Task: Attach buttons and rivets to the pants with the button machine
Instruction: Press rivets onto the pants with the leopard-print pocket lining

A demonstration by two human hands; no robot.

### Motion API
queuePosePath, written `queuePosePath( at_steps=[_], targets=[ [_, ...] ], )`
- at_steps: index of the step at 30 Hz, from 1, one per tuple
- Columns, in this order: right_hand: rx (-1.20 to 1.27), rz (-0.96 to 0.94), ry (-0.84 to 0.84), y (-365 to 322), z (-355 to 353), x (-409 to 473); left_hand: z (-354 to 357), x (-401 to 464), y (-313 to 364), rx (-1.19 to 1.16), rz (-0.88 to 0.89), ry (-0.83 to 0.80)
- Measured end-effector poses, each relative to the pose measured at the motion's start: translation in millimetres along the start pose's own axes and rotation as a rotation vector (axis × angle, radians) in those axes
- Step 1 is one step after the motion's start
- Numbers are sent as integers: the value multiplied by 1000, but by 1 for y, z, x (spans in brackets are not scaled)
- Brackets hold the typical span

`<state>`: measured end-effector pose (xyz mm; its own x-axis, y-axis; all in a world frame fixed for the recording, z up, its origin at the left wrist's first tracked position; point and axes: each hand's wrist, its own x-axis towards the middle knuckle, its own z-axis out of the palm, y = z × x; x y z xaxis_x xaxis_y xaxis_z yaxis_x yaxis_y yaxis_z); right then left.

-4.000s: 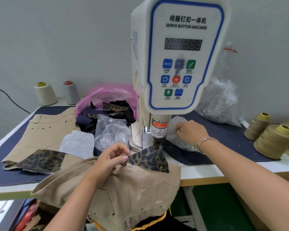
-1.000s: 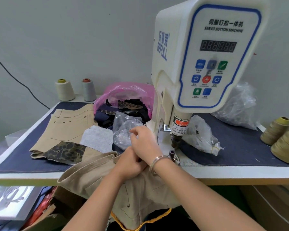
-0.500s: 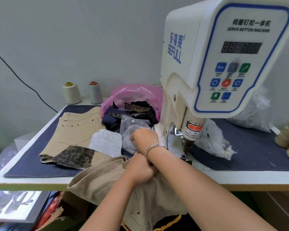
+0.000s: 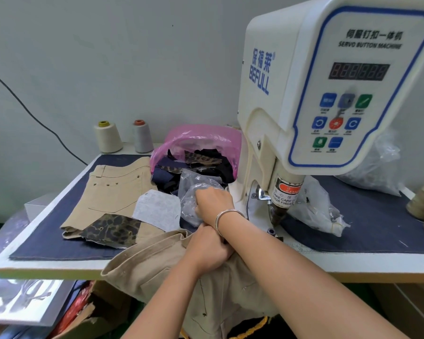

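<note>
The right hand (image 4: 214,203) crosses over the left hand (image 4: 209,250), fingers digging into a clear bag (image 4: 196,192); the left clenches khaki pants (image 4: 152,263) at the counter (image 4: 47,266) edge.

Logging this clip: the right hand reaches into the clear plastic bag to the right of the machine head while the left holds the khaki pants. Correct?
Not quite. In the head view the right hand reaches into the clear plastic bag to the left of the machine head. The left hand does hold the khaki pants.

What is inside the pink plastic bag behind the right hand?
The pink plastic bag holds fabric scraps: dark navy, black and leopard-print pieces. Whatever lies deeper is hidden by those scraps and the bag's wall.
</note>
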<state>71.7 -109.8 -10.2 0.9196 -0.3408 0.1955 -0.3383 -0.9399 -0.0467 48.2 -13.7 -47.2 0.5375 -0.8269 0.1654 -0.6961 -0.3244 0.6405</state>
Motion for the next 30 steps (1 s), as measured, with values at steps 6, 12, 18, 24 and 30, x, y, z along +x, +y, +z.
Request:
queuePosePath(
  at_steps=[6, 12, 18, 24, 30],
  targets=[
    [75, 27, -7, 2, -1, -4, 1, 1, -1, 25, 1, -15],
    [131, 79, -23, 3, -2, -6, 3, 2, -5, 67, 12, -22],
    [44, 17, -31, 4, 3, -1, 2, 1, -2, 27, 1, -5],
    [265, 123, 110, 2, -9, -13, -2, 0, -1, -13, 28, -29],
    [802, 91, 446, 10, -34, -120, -7, 1, -1, -180, 143, -42]
  ],
)
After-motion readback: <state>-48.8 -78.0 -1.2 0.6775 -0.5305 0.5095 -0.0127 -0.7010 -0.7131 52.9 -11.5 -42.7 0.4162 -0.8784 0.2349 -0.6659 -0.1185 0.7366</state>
